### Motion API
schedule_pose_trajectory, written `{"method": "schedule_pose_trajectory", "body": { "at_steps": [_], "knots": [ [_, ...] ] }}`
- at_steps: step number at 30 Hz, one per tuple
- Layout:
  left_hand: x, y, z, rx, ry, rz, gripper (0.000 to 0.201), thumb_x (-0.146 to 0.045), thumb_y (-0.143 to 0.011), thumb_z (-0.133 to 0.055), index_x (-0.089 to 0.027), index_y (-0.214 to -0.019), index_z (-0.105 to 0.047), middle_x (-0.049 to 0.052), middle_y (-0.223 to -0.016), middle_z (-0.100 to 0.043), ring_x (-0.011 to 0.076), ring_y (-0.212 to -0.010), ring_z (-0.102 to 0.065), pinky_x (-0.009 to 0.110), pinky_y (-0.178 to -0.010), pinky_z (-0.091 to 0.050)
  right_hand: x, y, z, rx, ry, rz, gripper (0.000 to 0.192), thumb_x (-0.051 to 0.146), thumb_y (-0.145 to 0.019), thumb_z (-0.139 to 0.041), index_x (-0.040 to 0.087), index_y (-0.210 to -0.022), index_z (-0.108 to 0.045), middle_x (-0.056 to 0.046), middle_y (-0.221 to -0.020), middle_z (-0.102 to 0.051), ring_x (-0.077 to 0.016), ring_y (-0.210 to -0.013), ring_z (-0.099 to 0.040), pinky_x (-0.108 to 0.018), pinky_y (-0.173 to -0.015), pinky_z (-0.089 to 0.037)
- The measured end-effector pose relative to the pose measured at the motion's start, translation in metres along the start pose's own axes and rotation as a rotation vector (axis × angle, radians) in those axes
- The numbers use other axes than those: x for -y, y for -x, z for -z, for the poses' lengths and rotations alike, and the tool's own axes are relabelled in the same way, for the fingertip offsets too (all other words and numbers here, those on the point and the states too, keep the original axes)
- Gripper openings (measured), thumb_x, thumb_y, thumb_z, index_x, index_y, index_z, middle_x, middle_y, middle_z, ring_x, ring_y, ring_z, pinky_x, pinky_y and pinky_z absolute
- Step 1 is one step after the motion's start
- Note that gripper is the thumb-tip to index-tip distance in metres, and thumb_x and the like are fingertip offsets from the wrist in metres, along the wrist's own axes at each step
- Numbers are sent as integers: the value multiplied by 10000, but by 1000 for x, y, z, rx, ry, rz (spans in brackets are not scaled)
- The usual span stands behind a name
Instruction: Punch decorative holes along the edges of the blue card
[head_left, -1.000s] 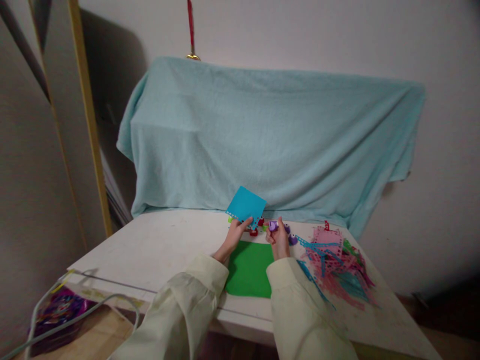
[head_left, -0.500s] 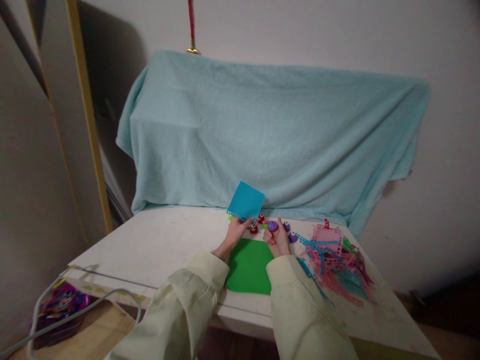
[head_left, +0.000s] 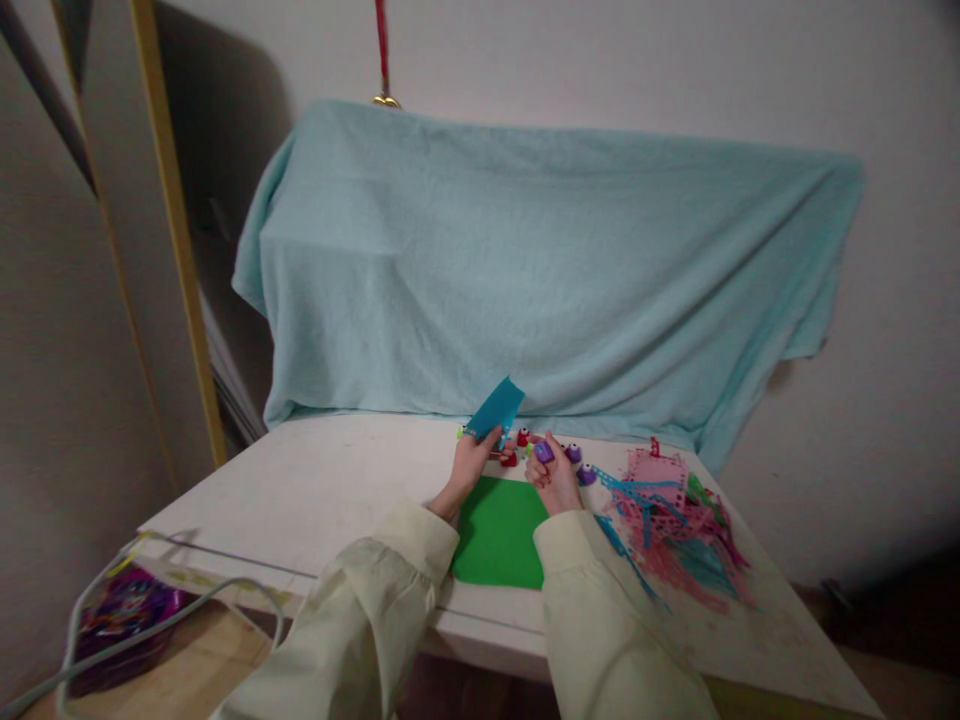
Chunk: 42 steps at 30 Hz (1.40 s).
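Note:
My left hand [head_left: 474,460] is closed on a blue sheet [head_left: 496,408], gripping it by its lower edge, where a row of small holes shows. The sheet is tilted up, over the back of the table. In my right hand [head_left: 555,482] is a small purple rounded piece [head_left: 544,453], held between thumb and curled fingers; its exact kind is too small to tell. Small red pieces [head_left: 523,437] with eye-like dots stand between the hands. Just right of my right hand are similar purple pieces [head_left: 586,474]. Below both hands lies a green sheet [head_left: 499,535], partly under my right sleeve.
A heap of pink, blue and red perforated strips and scraps [head_left: 660,510] covers the right side of the white table [head_left: 315,490]. Behind it hangs a light blue cloth [head_left: 525,260]. A grey cable [head_left: 172,625] and a purple packet [head_left: 124,620] are at the lower left.
The blue sheet has turned in my left hand and now shows narrower and more slanted. The purple piece has tilted slightly in my right hand. Both hands stay in nearly the same place.

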<state>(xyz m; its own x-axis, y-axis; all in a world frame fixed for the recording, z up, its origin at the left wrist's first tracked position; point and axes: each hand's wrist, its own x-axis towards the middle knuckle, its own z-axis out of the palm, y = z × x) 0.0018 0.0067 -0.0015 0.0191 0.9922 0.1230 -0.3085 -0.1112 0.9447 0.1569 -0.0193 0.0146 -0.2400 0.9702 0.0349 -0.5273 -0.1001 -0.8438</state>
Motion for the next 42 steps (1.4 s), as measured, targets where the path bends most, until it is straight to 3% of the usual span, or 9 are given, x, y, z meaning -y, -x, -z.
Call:
{"method": "schedule_pose_trajectory", "body": {
  "at_steps": [5, 9, 11, 17, 22, 30, 35, 39, 42],
  "knots": [
    [-1, -1, -1, 74, 267, 293, 284, -313, -869, -545, -41, -894, -625, 179, -790, -695, 231, -731, -690, 349, -784, -542, -3, 1, -11, -153, 140, 197, 387, 581, -758, -613, 229, -784, -453, 81, -515, -475, -48, -342, -268, -189, -360, -184],
    [-1, 5, -2, 324, 623, 499, 334, -241, -894, -410, -14, -1069, -581, 213, -997, -663, 228, -957, -655, 335, -897, -494, -5, 2, -14, -184, 261, 319, 347, 475, -732, -694, 237, -813, -454, 75, -574, -520, -57, -385, -345, -191, -380, -219],
    [-1, 8, -2, 384, 745, 533, 340, -219, -884, -384, -18, -1094, -560, 218, -1050, -640, 238, -1013, -629, 362, -917, -480, -5, 2, -16, -175, 324, 364, 326, 440, -719, -712, 232, -781, -469, 64, -597, -534, -67, -422, -379, -193, -400, -259],
    [1, 11, -5, 345, 852, 548, 279, -195, -871, -344, -64, -926, -584, 169, -890, -643, 226, -881, -637, 351, -842, -498, -5, 6, -20, -120, 603, 509, 268, 378, -661, -755, 216, -848, -654, -28, -894, -621, -116, -617, -507, -226, -522, -392],
    [1, 8, -6, 200, 794, 582, 230, -158, -839, -369, -91, -799, -586, 123, -748, -616, 189, -687, -605, 290, -690, -510, -7, 7, -21, -78, 885, 574, 203, 309, -623, -786, 243, -806, -728, -30, -814, -607, -150, -658, -501, -257, -567, -405],
    [-3, 8, -3, 269, 790, 549, 237, -173, -839, -383, -78, -818, -599, 140, -771, -622, 212, -704, -609, 344, -718, -504, -13, 3, -16, -116, 622, 377, 325, 360, -630, -769, 201, -907, -706, 37, -555, -558, -98, -453, -436, -218, -418, -325],
    [-5, 11, -3, 347, 852, 543, 247, -186, -843, -365, -85, -843, -591, 159, -811, -627, 248, -770, -621, 406, -764, -484, -7, 4, -23, -137, 438, 366, 270, 376, -681, -734, 201, -880, -682, -15, -693, -652, -109, -469, -500, -235, -406, -378],
    [-1, 10, -3, 404, 815, 522, 276, -213, -840, -353, -95, -827, -602, 135, -718, -612, 234, -685, -610, 376, -700, -476, -6, 8, -31, -82, 434, 380, 264, 385, -752, -678, 216, -954, -662, -8, -670, -627, -131, -510, -529, -249, -445, -429],
    [3, 8, -2, 415, 777, 480, 301, -241, -826, -366, -95, -888, -622, 130, -740, -633, 238, -695, -616, 379, -719, -467, -12, 10, -34, 11, 581, 389, 233, 358, -769, -666, 234, -966, -673, 3, -642, -597, -131, -509, -508, -253, -471, -432]
  ]
}}
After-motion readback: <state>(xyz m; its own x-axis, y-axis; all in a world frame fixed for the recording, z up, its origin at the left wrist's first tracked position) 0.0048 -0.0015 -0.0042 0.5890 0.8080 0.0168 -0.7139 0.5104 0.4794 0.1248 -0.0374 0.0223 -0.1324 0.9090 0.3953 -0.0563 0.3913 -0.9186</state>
